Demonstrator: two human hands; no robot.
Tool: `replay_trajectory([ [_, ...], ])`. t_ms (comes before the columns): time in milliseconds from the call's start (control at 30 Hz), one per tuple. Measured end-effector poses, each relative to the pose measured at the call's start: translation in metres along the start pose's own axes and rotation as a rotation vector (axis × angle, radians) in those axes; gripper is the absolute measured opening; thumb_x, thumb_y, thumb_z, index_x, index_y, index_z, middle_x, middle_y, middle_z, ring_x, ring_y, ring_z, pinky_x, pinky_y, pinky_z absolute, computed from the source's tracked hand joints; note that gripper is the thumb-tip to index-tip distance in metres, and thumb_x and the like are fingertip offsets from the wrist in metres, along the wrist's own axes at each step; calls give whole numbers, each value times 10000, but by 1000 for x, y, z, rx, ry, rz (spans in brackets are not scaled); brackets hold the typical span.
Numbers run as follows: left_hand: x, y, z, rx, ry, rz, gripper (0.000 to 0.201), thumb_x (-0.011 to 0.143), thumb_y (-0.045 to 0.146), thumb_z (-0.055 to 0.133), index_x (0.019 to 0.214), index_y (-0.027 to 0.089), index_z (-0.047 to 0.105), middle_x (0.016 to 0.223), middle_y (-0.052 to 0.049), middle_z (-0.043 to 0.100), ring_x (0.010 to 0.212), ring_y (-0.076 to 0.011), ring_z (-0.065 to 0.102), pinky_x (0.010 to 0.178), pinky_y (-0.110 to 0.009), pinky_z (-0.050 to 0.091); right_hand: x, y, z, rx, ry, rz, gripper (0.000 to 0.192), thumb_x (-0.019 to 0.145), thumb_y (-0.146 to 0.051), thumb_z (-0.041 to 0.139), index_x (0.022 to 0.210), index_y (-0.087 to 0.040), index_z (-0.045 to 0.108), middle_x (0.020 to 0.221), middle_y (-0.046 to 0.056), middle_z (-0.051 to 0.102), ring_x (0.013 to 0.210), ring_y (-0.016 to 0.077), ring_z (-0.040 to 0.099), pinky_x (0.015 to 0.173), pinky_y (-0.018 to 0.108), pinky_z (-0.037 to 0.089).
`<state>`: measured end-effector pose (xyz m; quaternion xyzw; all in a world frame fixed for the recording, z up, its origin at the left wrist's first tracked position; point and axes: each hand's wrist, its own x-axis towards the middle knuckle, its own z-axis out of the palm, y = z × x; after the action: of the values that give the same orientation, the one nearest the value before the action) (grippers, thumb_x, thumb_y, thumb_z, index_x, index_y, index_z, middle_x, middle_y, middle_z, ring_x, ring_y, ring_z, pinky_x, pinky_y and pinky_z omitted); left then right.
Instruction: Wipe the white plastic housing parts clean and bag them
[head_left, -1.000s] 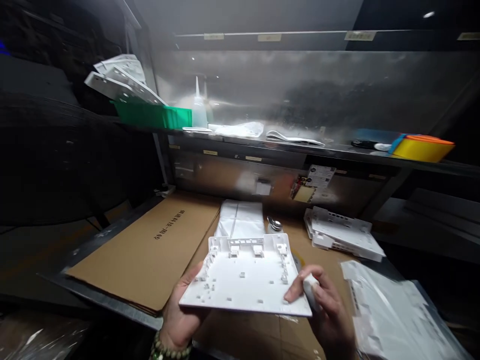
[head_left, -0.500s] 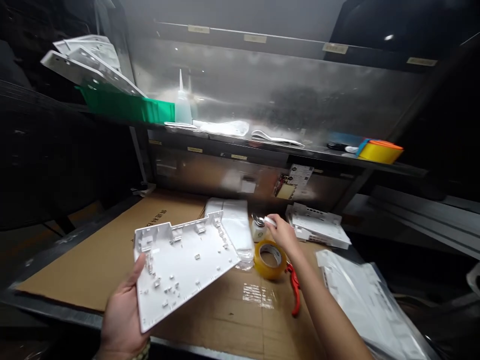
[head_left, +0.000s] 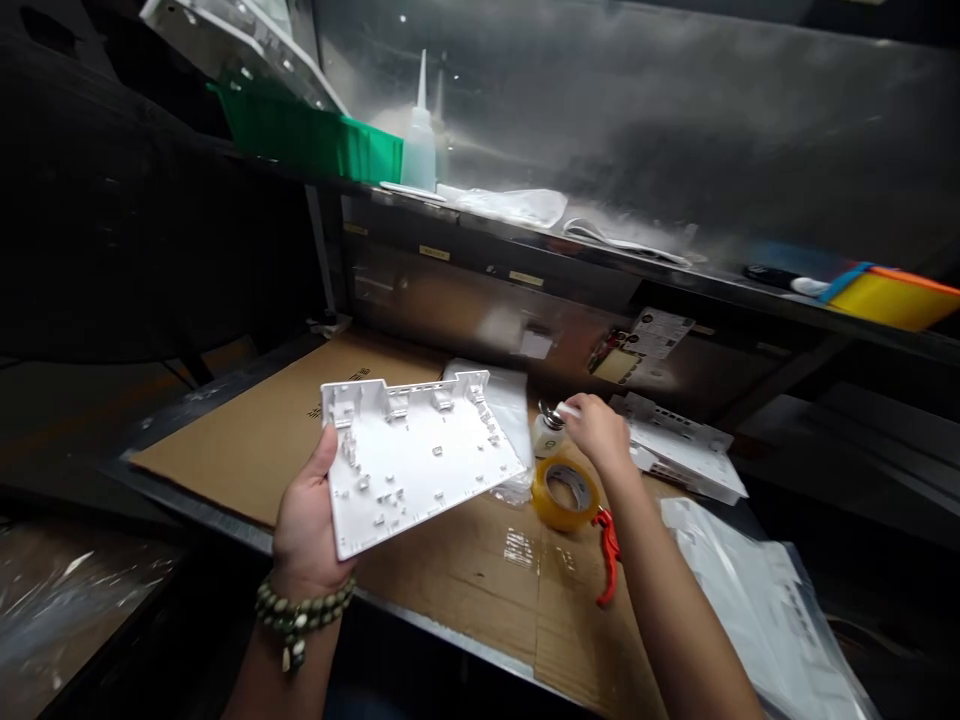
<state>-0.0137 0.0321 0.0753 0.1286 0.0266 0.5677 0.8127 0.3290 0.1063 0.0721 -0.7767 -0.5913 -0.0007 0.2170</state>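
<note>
The white panel (head_left: 427,462) is clamped at its edge by the left hand (head_left: 306,525) above the cardboard (head_left: 465,580), while a white pad (head_left: 568,411), pinched by the right hand (head_left: 601,437), is held at the pump bottle (head_left: 548,438), where dabbing seems under way and a light press called for.

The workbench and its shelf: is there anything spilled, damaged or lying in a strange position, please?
The white parts in the green bin stand out: they slant up well above its rim. I see no spill, and no clear damage on the white panel in the left hand.
</note>
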Motion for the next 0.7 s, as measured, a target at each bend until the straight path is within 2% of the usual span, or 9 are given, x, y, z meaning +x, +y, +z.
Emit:
replay_trajectory([
  [100,3,-5,4,5,70,38,605,1093,475,205,1624,218,338,1582,-152,519,1488,-367,431,1267,-599,245,-43,-23,-11,193,64,-84,294,1010,-465,578,1124,-215,682,1118,83,729,905,227,676,768,347,496],
  [167,4,-10,7,1,138,55,619,1092,470,186,1646,208,270,1568,-167,534,1467,-374,465,1259,-616,264,-87,-48,-16,530,77,-259,284,988,-488,628,1077,-225,686,1024,59,727,833,199,662,734,326,517],
  [267,5,-22,12,-10,205,29,632,1093,483,206,1658,200,224,1549,-166,557,1446,-374,496,1254,-615,285,-154,-90,-15,727,-14,-522,152,1001,-331,648,1120,-245,686,1034,54,723,942,205,675,806,326,547],
  [367,4,-33,17,-14,158,-38,652,1087,529,223,1640,190,296,1529,-155,581,1434,-379,512,1249,-602,306,-196,-121,-6,784,-24,-625,245,982,-234,676,1226,-242,665,1091,67,718,990,204,682,837,322,565],
  [500,1,-41,17,56,114,-102,674,1077,564,216,1606,183,389,1498,-150,611,1420,-387,527,1233,-595,342,-211,-127,5,797,63,-662,151,942,-191,709,1087,-229,690,973,60,710,877,206,676,753,335,551],
  [700,-1,-45,16,55,146,-37,658,1085,532,178,1606,189,389,1508,-150,602,1448,-379,495,1237,-608,331,-212,-119,4,740,85,-604,131,941,-165,695,1053,-232,687,942,51,705,842,200,668,719,340,526],
])
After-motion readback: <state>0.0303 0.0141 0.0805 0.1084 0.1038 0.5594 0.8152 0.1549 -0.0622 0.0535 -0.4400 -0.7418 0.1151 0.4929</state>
